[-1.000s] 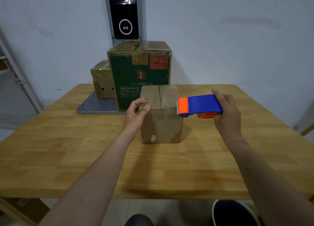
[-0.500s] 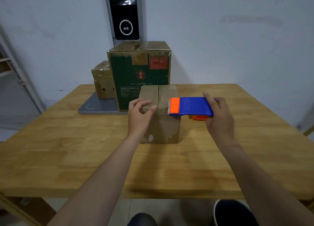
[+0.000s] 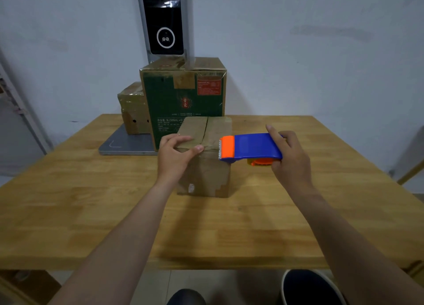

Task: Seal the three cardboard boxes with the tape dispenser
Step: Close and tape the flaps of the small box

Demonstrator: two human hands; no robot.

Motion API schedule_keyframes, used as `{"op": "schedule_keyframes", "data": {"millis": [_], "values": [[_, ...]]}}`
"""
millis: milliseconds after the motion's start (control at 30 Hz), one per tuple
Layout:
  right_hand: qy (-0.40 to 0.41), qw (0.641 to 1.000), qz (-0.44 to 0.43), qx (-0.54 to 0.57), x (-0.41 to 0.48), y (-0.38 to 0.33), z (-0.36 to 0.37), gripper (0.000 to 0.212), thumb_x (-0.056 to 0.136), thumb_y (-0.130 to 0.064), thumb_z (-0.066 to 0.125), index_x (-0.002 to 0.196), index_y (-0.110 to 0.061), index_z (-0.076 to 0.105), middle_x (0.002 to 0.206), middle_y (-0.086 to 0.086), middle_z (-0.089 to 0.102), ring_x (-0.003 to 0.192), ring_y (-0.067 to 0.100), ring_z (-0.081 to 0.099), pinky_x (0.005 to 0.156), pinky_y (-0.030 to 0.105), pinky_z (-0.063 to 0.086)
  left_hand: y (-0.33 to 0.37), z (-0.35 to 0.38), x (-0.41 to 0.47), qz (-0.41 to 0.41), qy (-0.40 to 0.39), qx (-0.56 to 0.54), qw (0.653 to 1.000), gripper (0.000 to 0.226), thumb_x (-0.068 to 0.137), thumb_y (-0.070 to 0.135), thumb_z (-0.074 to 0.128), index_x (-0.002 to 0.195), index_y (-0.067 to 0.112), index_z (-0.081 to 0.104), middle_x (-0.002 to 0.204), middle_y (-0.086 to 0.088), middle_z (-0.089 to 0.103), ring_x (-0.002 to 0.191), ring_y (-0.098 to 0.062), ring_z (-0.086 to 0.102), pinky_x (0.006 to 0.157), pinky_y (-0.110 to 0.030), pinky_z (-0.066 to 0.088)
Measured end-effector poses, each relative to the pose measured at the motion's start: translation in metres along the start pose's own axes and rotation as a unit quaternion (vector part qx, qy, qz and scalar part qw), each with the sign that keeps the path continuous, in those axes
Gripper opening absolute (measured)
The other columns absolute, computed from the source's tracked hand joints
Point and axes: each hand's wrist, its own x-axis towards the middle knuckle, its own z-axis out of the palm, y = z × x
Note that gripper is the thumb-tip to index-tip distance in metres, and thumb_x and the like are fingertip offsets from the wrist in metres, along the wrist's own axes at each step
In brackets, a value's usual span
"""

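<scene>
On the wooden table [image 3: 68, 213] sits a small brown box [image 3: 204, 167], flaps shut with the seam showing. Left hand [image 3: 175, 156] grips its top near edge, fingers curled over. Right hand [image 3: 290, 159] holds the blue and orange tape dispenser [image 3: 250, 147] just beside the box's right top corner. Green box [image 3: 183, 98] and another brown one [image 3: 133, 112] sit behind.

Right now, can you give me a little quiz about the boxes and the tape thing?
1. True or false: the right hand holds the tape dispenser.
2. Where does the left hand hold the small brown box? A: top front edge. B: bottom. C: back side.
3. Fill in: the dispenser's toothed end is coloured ____.

Key: 1 true; 2 A; 3 orange.
</scene>
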Motion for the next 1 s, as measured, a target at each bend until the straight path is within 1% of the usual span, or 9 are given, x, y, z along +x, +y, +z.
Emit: {"op": "schedule_keyframes", "data": {"millis": [167,300,367,433,567,600,700,867,1000], "values": [[-0.002,1.000,-0.031,0.004,0.000,-0.008,0.000,0.094,0.069,0.013,0.064,0.152,-0.026,0.042,0.117,0.007,0.054,0.089,0.027,0.057,0.051,0.036,0.050,0.001,-0.013,0.005,0.062,-0.021,0.065,0.996,0.028,0.079,0.042,0.083,0.104,0.041,0.072,0.125,0.018,0.058,0.125,-0.010,0.049,0.104,-0.042,0.047],[-0.006,1.000,-0.017,-0.005,-0.001,-0.004,-0.003,0.097,0.067,0.014,0.063,0.152,-0.028,0.042,0.114,0.007,0.052,0.088,0.026,0.055,0.050,0.033,0.046,0.021,-0.008,0.004,0.102,-0.054,0.223,0.968,0.021,0.087,0.047,0.074,0.108,0.046,0.072,0.129,0.024,0.059,0.135,-0.009,0.040,0.121,-0.065,0.005],[-0.018,1.000,-0.006,-0.007,-0.002,-0.001,-0.005,0.097,0.067,0.014,0.064,0.152,-0.028,0.042,0.115,0.008,0.051,0.088,0.025,0.054,0.052,0.033,0.047,0.034,-0.002,0.003,0.140,-0.045,0.293,0.945,0.022,0.089,0.046,0.073,0.111,0.046,0.071,0.128,0.021,0.062,0.134,-0.009,0.045,0.122,-0.062,-0.007],[-0.032,0.999,0.008,-0.001,-0.002,0.000,-0.006,0.096,0.069,0.013,0.065,0.153,-0.028,0.040,0.118,0.008,0.050,0.090,0.024,0.055,0.055,0.032,0.048,0.047,0.006,0.003,0.167,-0.052,0.323,0.930,0.029,0.090,0.043,0.073,0.118,0.042,0.068,0.131,0.016,0.062,0.133,-0.010,0.048,0.123,-0.056,-0.007],[-0.050,0.999,0.019,0.004,-0.004,0.001,-0.008,0.095,0.073,0.011,0.065,0.154,-0.029,0.037,0.120,0.008,0.049,0.092,0.023,0.055,0.057,0.035,0.053,0.059,0.027,-0.002,0.138,-0.138,0.275,0.941,0.041,0.101,0.033,0.061,0.141,0.030,0.053,0.147,0.006,0.053,0.140,-0.017,0.043,0.122,-0.046,0.025],[-0.052,0.998,0.018,0.005,-0.004,0.001,-0.008,0.094,0.074,0.010,0.066,0.154,-0.028,0.037,0.120,0.008,0.049,0.092,0.023,0.055,0.057,0.034,0.052,0.057,0.031,-0.003,0.131,-0.153,0.279,0.939,0.042,0.105,0.035,0.053,0.146,0.028,0.048,0.150,0.005,0.050,0.143,-0.019,0.041,0.121,-0.044,0.028],[-0.058,0.998,0.009,-0.007,-0.002,0.001,-0.009,0.096,0.072,0.011,0.066,0.154,-0.030,0.037,0.119,0.006,0.050,0.092,0.021,0.055,0.054,0.030,0.047,0.042,0.035,-0.005,0.146,-0.151,0.342,0.916,0.049,0.108,0.046,0.038,0.152,0.023,0.039,0.157,0.001,0.046,0.148,-0.018,0.036,0.121,-0.039,0.023],[-0.022,1.000,-0.002,-0.010,0.008,0.008,-0.016,0.100,0.065,0.012,0.060,0.152,-0.033,0.041,0.121,0.003,0.051,0.097,0.025,0.056,0.052,0.039,0.053,0.037,0.037,-0.002,0.143,-0.154,0.352,0.912,0.059,0.106,0.052,0.037,0.158,0.025,0.028,0.165,-0.001,0.031,0.153,-0.017,0.025,0.123,-0.040,0.020],[-0.008,0.998,-0.042,-0.039,0.012,0.009,-0.022,0.097,0.065,0.012,0.063,0.150,-0.031,0.043,0.124,0.004,0.053,0.103,0.027,0.056,0.048,0.038,0.051,0.034,0.038,-0.001,0.137,-0.145,0.364,0.910,0.064,0.105,0.056,0.037,0.160,0.027,0.025,0.167,-0.002,0.026,0.154,-0.017,0.022,0.123,-0.041,0.019]]}}
